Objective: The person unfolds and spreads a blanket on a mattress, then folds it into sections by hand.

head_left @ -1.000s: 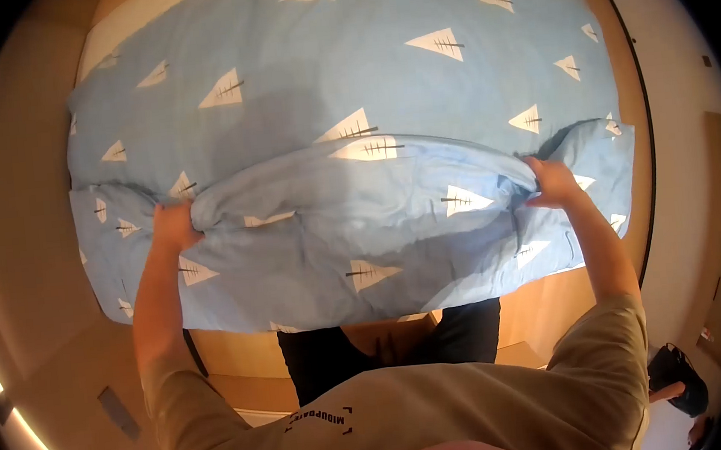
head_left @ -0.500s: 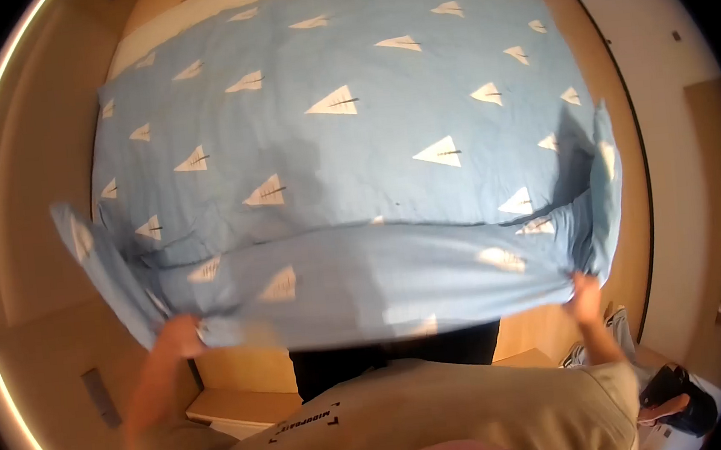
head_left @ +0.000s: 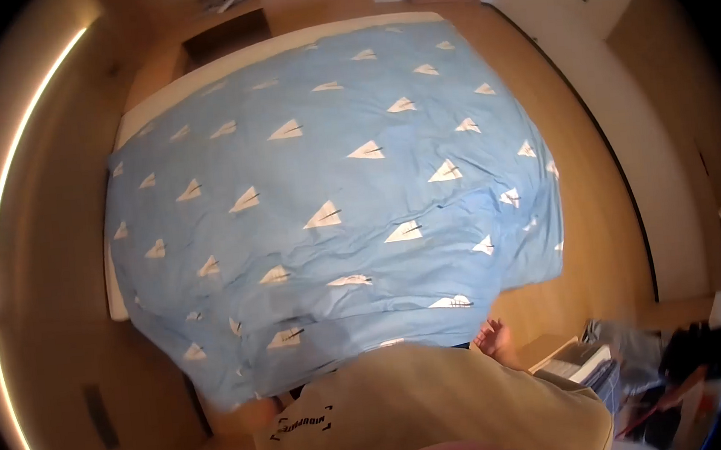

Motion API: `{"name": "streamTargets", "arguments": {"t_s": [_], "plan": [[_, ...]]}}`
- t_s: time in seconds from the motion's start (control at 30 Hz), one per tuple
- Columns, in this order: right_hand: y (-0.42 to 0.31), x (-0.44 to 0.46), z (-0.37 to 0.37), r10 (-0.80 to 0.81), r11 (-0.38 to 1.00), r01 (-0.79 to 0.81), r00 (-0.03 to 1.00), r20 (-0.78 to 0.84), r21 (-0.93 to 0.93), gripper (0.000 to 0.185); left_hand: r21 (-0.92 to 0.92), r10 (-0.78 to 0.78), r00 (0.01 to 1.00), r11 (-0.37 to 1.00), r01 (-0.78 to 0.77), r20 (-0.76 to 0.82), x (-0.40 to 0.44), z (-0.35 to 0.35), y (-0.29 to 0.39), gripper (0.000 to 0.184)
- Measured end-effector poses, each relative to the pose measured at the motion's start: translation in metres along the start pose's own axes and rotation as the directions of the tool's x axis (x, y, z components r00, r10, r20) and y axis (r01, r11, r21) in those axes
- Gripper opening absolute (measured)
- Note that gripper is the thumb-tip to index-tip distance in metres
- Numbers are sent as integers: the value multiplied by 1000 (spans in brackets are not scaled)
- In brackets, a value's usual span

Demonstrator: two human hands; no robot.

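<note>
A blue duvet (head_left: 273,207) printed with white paper planes is spread over the bed, its near part wrinkled and hanging over the front edge against my shirt (head_left: 443,389). My right hand (head_left: 495,337) is beside the duvet's near right edge, with fingers apart and holding nothing. By the near left corner of the duvet, my left hand (head_left: 264,407) is partly seen and blurred. Its fingers are hidden, so its grip cannot be made out. A pale mattress (head_left: 284,41) shows along the far edge of the bed.
Wooden floor (head_left: 588,231) runs along the right side, up to a pale wall. A light strip (head_left: 20,152) lines the left. Behind me at right are an open drawer (head_left: 570,361) and several dark and grey items. A wooden niche (head_left: 224,38) is at the far end.
The duvet's near edge, earlier lifted and stretched between both hands, now drapes over the bed's front. My right hand has let go and moved inward; my left hand moved lower and inward.
</note>
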State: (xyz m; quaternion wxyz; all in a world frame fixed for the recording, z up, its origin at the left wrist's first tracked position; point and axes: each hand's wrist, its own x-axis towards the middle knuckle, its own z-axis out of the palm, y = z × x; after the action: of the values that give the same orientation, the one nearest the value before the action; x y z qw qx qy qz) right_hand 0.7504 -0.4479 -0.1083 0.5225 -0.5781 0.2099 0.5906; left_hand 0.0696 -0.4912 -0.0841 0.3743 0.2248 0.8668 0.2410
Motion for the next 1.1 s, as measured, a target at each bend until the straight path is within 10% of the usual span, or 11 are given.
{"name": "streamTargets", "arguments": {"t_s": [0.2,0.27,0.5,0.8,0.9,0.93,0.97,1.0,1.03,1.07,1.1], "plan": [[-22,-42,72,20,999,-32,948,316,34,66,-856,-141,990,514,52,-24,11,-12,50,51],[-39,-29,88,-90,996,86,990,110,35,67,-944,-142,987,329,-31,-81,19,-30,60,52],[-111,-64,51,-345,938,332,920,185,99,57,-917,-193,898,33,-397,-395,49,-99,50,55],[-111,-52,48,-216,974,225,930,299,3,54,-993,-297,954,117,-14,-49,24,-148,-7,56],[-195,-21,87,-379,909,415,860,342,-36,52,-995,8,995,31,-100,-99,90,-198,12,49],[-221,-29,119,-506,792,607,713,486,-66,47,-984,143,974,5,-181,-178,164,-227,10,41],[-252,-39,180,-637,695,717,580,508,54,40,-862,-26,930,384,-330,-367,139,-256,114,37],[-289,-82,245,-740,572,813,571,356,-114,36,-775,23,881,464,-428,-472,172,-292,171,42],[-323,-132,314,-818,470,823,542,192,-321,33,-729,-82,771,403,-553,-631,164,-327,245,51],[-356,-181,346,-851,430,895,446,276,-121,28,-722,-94,756,391,-571,-648,127,-369,311,59],[-399,-211,367,-960,169,985,174,219,-40,25,-518,-6,648,608,-602,-761,112,-430,333,61]]}}
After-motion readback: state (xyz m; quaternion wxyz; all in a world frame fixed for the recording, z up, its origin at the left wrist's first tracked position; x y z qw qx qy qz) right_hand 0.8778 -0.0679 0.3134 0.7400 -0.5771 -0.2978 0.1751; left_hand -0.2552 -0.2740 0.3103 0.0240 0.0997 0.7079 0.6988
